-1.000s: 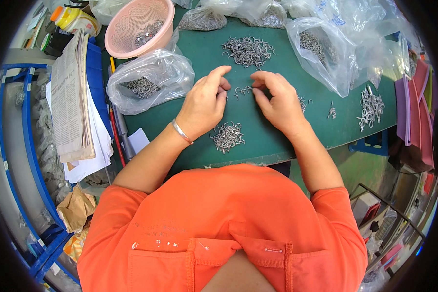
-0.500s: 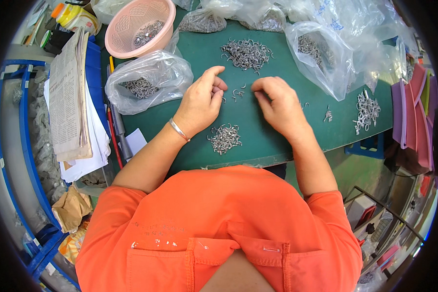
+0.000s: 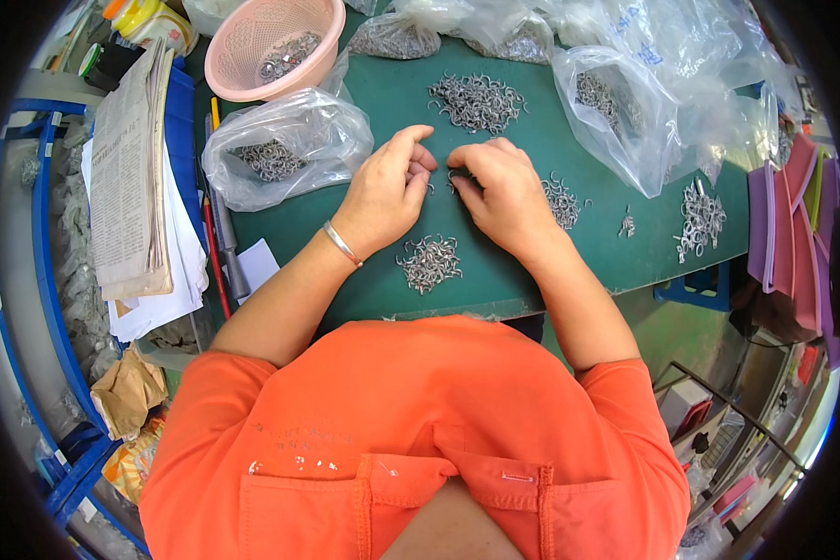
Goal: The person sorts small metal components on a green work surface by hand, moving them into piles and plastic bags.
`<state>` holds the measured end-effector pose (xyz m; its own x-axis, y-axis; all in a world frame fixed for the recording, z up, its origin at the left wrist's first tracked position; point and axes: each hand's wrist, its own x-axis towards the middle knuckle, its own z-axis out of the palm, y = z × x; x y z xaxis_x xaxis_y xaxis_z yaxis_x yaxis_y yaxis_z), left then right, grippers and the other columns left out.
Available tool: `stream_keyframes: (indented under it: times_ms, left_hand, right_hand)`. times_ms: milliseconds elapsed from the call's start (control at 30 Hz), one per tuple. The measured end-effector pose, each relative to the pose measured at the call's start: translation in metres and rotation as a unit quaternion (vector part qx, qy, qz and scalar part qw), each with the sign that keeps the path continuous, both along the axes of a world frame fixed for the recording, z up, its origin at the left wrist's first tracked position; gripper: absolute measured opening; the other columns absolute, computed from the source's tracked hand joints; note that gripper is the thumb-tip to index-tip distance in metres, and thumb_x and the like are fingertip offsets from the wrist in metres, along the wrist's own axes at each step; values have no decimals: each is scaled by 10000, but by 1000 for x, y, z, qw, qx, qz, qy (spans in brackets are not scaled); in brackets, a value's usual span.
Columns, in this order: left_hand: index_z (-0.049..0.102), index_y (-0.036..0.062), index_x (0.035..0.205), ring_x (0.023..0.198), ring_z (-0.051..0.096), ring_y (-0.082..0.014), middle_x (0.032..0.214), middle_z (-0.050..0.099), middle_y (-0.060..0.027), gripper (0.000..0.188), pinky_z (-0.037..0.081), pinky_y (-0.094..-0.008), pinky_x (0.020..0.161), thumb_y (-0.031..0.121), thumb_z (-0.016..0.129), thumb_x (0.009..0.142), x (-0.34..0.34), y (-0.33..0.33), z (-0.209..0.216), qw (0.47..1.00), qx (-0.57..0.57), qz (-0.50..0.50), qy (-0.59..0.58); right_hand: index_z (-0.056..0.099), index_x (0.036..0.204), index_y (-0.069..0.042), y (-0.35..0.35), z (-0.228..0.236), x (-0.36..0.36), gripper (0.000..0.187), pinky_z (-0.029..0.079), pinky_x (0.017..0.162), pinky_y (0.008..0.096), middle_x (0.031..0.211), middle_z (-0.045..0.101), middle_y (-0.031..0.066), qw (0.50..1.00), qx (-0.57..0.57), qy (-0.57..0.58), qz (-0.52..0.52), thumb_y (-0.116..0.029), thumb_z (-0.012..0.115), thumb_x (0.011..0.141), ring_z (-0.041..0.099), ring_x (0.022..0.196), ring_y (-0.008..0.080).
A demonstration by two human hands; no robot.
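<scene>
My left hand (image 3: 390, 189), a silver bangle on its wrist, rests on the green table with its fingers curled and the thumb against them; what they hold, if anything, is too small to make out. Close by on the right, my right hand (image 3: 502, 194) pinches at a small curved metal hook (image 3: 452, 179), partly hidden by its fingertips. Beyond both hands lies a dark heap of metal hooks (image 3: 481, 103). A brighter pile of hooks (image 3: 429, 263) sits nearer me, and another pile (image 3: 560, 201) shows beside my right hand.
A pink basket (image 3: 229, 61) and an open plastic bag (image 3: 345, 140) of metal parts stand at the left. Another open bag (image 3: 644, 159) is at the right, near loose metal pieces (image 3: 700, 219). Newspapers (image 3: 126, 177) line the left side; a blue stool (image 3: 695, 289) stands below the table's right edge.
My right hand has moved left toward my left hand, covering the loose hooks between them and uncovering the pile to its right. My left hand has hardly moved.
</scene>
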<state>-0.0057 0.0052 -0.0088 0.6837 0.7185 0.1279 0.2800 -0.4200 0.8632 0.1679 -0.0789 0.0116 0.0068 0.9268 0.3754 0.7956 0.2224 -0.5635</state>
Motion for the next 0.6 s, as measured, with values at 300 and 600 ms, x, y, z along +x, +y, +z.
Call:
stream_keyframes:
  times_ms: [300, 600]
  left_hand:
    - [494, -2, 1341, 850, 662, -161, 1011, 668, -97, 456, 549, -291, 782, -43, 583, 896, -1, -1, 1, 1000, -11, -4, -5]
    - [489, -1, 1350, 859, 650, -159, 1016, 664, -98, 464, 540, -287, 782, -47, 586, 899, -1, -2, 3, 1000, -20, -4, -6]
  right_hand:
    - [647, 927, -19, -10, 15, 24, 161, 539, 738, 381, 884, 664, 134, 991, -36, 115, -50, 38, 703, 788, 663, 819, 324]
    - [651, 909, -40, -35, 8, 33, 164, 496, 830, 420, 921, 667, 104, 995, -70, 50, 41, 43, 682, 772, 622, 920, 321]
